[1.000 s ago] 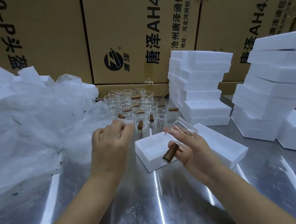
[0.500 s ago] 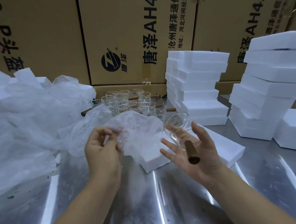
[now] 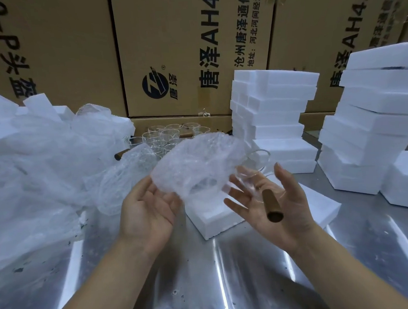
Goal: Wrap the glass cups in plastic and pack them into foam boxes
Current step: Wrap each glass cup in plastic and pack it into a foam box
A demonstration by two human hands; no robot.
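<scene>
Standing along the back are big brown cardboard boxes with black writing. Below them a shiny metal worktop fills the near part of the view. On its left side sits a big heap of clear plastic, with white foam pieces poking out at the top. On the right side are two tall piles of white foam boxes: the middle stack at the back, and a bigger right stack by the edge. One more flat foam box lies on the worktop, right under the hands.

Both hands are held up over the worktop with the palms facing up. The left hand has its grip apart, with loose fingers. A bumpy plastic sheet rests on its fingertips and puffs up between the two hands. The right hand also has its grip apart, with its fingers spread and straight. One glass cup lies on its side across this flat palm, just resting there. The mouth of the cup points away from the person, and the edge of the plastic sheet reaches it. Its brown handle points back toward the person, over the palm.

More cups stand close together at the back of the worktop, between the heap and the middle stack, partly hidden behind the sheet.
</scene>
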